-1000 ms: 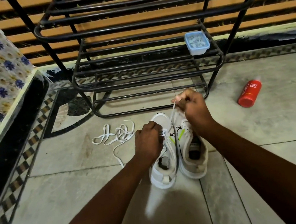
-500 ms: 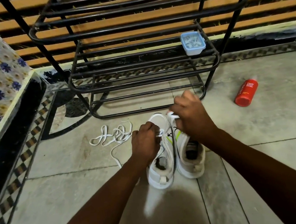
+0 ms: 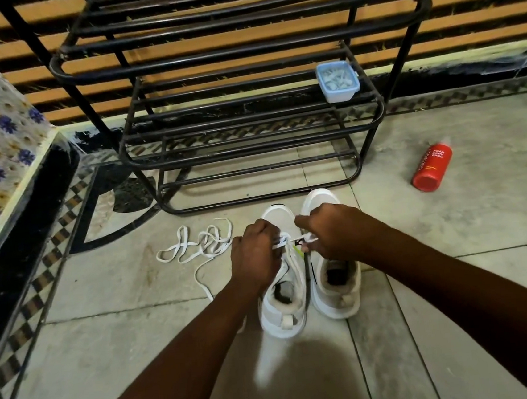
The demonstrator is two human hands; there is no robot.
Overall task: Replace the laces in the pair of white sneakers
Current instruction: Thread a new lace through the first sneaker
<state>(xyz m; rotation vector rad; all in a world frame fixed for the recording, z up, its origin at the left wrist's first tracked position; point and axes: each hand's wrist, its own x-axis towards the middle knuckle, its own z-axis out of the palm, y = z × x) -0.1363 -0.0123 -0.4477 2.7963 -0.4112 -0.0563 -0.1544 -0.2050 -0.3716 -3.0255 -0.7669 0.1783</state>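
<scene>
- The pair of white mesh sneakers (image 3: 339, 298) stood at lower centre of the frame on the grey tiled floor (image 3: 108, 343), heels nearest, unmoved from a second before.
- The left hand (image 3: 254, 255) had stayed on the frame-left sneaker (image 3: 283, 313), its grip curled tight, pinning the flat white lace (image 3: 281, 243) at the eyelets.
- The right hand (image 3: 333, 234) had changed most. A second earlier it was raised over the toes, drawing the lace taut; now it had dropped beside the left hand, its grip narrow and pinching the lace end.
- That probably meant one pull was finished and the next eyelet was due. Lacing looked early, only the rows nearest the toe showing.
- A loose white lace (image 3: 196, 247) lay tangled at centre left, untouched.
- Farther up sat the black metal shoe rack (image 3: 250, 142), a red cylindrical bottle (image 3: 431, 167) at right, and a pale blue plastic tub (image 3: 337, 81) on the rack.
</scene>
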